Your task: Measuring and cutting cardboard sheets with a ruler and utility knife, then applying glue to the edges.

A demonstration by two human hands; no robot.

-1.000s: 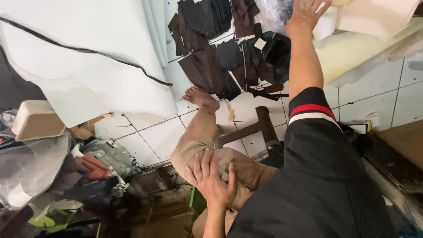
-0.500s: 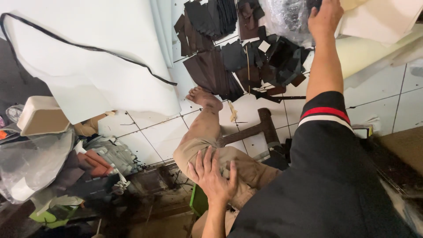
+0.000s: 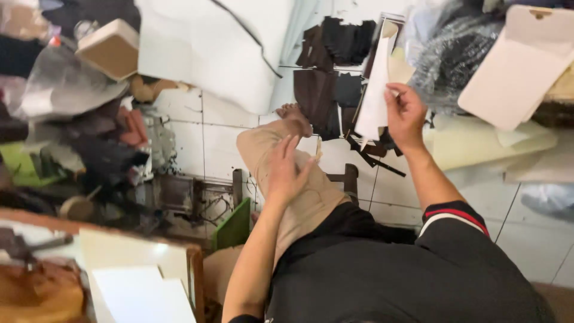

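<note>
Head view shows the right hand [image 3: 405,115] pinching a pale flat sheet [image 3: 375,96] by its edge, thumb in front and fingers behind, holding it upright over the floor. Just beyond that sheet lies a pile of dark cut pieces [image 3: 335,66] on the white tiles, and to the right of the sheet sits a crinkled clear plastic bag [image 3: 451,60] beside a cream-coloured board [image 3: 514,66]. The left hand [image 3: 286,173] is spread flat, palm down, resting on the knee of the tan trousers [image 3: 299,197], well below and left of the sheet, holding nothing. My judgement: the grip is only a light pinch at one edge, so the sheet could sag, fold or slip down among the dark pieces. With the arm stretched far out, the sheet could also brush the bag and drag it loose.
</note>
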